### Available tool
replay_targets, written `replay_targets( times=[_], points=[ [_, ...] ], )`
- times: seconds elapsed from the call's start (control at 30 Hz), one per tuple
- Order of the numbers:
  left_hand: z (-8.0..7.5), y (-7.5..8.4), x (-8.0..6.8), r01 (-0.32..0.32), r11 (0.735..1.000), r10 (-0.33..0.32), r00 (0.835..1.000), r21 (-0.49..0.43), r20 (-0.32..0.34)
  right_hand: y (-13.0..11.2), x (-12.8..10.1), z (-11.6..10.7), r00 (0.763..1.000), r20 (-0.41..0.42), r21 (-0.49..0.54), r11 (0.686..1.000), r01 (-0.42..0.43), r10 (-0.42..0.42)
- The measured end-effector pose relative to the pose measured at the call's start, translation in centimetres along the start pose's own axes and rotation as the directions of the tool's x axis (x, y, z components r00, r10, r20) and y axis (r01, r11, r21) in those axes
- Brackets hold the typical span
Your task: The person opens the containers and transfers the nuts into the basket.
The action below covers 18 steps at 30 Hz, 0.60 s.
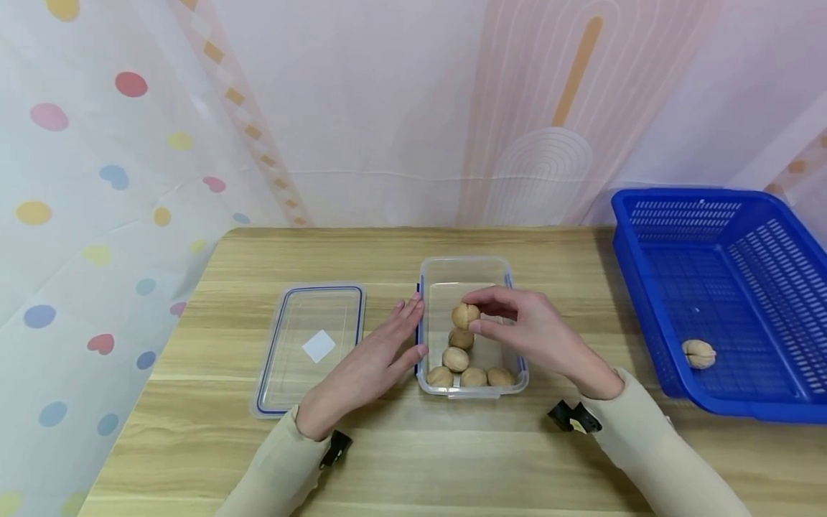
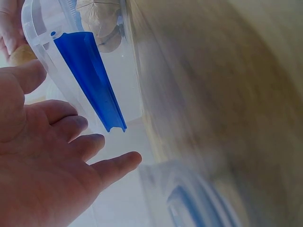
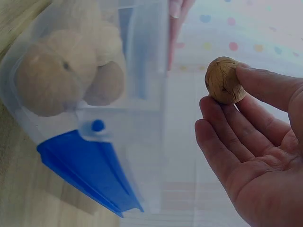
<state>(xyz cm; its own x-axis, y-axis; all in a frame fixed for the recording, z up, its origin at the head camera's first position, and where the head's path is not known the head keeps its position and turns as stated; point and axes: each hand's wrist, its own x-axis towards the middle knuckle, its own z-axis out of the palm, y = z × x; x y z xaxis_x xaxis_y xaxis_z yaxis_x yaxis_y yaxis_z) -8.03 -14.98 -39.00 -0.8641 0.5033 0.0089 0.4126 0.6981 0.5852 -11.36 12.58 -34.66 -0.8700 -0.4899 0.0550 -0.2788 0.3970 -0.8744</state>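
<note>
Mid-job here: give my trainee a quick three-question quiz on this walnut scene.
1. True or false: the right hand pinches a walnut above the clear container.
2. How many walnuts lie in the blue basket?
3. The left hand is: A) holding the lid, B) flat against the container's side, C) inside the basket.

Key: 1 true; 2 one; 3 B.

wooden table (image 1: pixel 194 445): clear lid (image 1: pixel 310 348), clear box (image 1: pixel 470 388), blue basket (image 1: pixel 723 402).
</note>
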Motion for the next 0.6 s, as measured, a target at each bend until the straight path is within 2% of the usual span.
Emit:
replay_targets(
  times=[0.6],
  points=[
    [0.1, 0.0, 0.1, -0.009, 1.000, 0.009, 1.000, 0.012, -0.008, -1.7, -3.4, -2.6, 0.995, -0.099, -0.005, 1.000, -0.023, 0.023]
  ],
)
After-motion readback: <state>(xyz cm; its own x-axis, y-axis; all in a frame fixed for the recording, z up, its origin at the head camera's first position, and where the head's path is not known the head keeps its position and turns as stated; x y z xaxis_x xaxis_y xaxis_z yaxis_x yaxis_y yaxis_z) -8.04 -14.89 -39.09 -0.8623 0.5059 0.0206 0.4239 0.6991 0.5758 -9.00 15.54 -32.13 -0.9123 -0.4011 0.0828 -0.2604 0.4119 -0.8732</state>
